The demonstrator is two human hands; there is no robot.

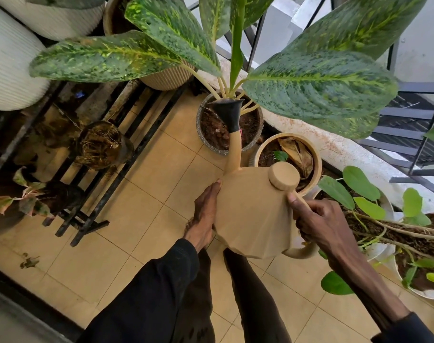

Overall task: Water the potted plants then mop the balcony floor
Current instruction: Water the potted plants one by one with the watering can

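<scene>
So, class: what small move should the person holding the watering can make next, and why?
Probably tip the watering can a little further forward. Its black rose hangs over the soil of the speckled pot, the left hand rests on its side and the right hand grips the handle.

One tan watering can (pixel 253 219), with one black rose (pixel 229 115) and one round cap (pixel 284 175). Two hands: left hand (pixel 203 219) and right hand (pixel 320 226). At least ten pots:
- two white ribbed pots (pixel 10 58)
- one brown pot (pixel 110 18)
- one beige ribbed pot (pixel 166 79)
- one speckled grey pot (pixel 222 151)
- one plain beige pot (pixel 316 157)
- two dark pots (pixel 123 149) on one black rack (pixel 92 219)
- two white pots (pixel 409 290) at the floor's right edge
</scene>
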